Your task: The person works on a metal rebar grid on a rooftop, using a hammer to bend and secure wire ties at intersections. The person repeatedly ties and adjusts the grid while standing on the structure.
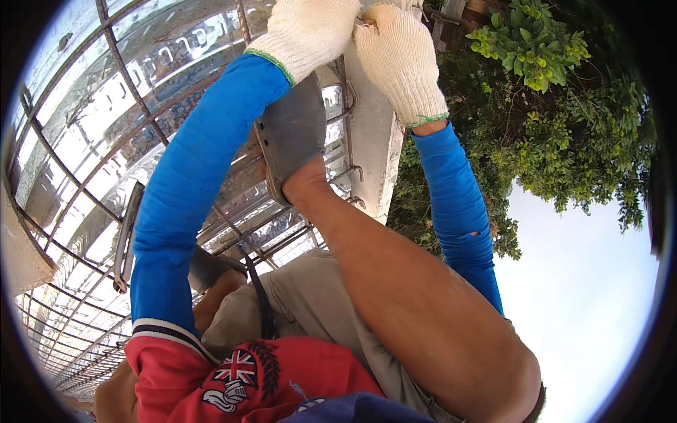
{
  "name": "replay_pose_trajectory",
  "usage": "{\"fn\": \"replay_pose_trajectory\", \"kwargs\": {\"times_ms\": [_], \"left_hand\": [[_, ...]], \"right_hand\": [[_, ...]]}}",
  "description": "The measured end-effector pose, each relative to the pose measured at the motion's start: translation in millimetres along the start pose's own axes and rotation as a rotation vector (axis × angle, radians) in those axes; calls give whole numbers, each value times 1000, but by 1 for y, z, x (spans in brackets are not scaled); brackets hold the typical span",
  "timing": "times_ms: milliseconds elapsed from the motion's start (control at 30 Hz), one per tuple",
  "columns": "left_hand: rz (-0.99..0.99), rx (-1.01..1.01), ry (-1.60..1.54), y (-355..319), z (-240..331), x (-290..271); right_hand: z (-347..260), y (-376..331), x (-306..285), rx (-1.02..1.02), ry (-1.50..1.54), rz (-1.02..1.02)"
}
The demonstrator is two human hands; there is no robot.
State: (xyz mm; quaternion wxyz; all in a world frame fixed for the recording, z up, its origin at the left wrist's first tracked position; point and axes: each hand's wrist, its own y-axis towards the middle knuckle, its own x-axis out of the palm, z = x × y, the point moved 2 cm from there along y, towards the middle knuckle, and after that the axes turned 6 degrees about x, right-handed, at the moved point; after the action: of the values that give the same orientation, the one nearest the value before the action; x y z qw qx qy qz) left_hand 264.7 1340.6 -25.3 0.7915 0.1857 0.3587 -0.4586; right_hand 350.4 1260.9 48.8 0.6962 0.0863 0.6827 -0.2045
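Both my hands wear white knit gloves with green-edged cuffs and meet at the top edge, close above the rebar grid and the pale concrete edge. My left hand looks curled, its fingertips beyond the picture. Beside it, my right hand is closed, with thumb and forefinger drawn together at a small dark spot. What either hand grips is too hidden to make out. Below them, a grey clog on my foot rests on the rebar grid.
A pale concrete beam runs down beside the grid. Shiny metal sheeting shows under the bars. A bent metal bar hangs by my left sleeve. Another grey clog sits lower left. Leafy trees rise at the right.
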Motion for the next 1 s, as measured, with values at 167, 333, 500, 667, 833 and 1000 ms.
{"fn": "replay_pose_trajectory", "kwargs": {"times_ms": [167, 333, 500, 667, 833, 1000], "left_hand": [[-111, 129, 116, 9, 1, -11], [-81, 72, 94, -2, 14, -23], [-26, 154, 118, 1, -2, -2], [-8, 125, 80, 3, 0, 2], [104, 160, -133, -4, -13, 4], [26, 104, -179, -4, -12, 2]], "right_hand": [[-2, -40, 20, 165, 304, 98], [-1, -43, 25, 232, 219, 48], [-8, -25, 9, 264, 79, -56], [-3, -20, 0, 144, 38, 4], [-4, -18, 1, 156, 171, 5], [-1, -26, 12, 247, 159, -22]]}}
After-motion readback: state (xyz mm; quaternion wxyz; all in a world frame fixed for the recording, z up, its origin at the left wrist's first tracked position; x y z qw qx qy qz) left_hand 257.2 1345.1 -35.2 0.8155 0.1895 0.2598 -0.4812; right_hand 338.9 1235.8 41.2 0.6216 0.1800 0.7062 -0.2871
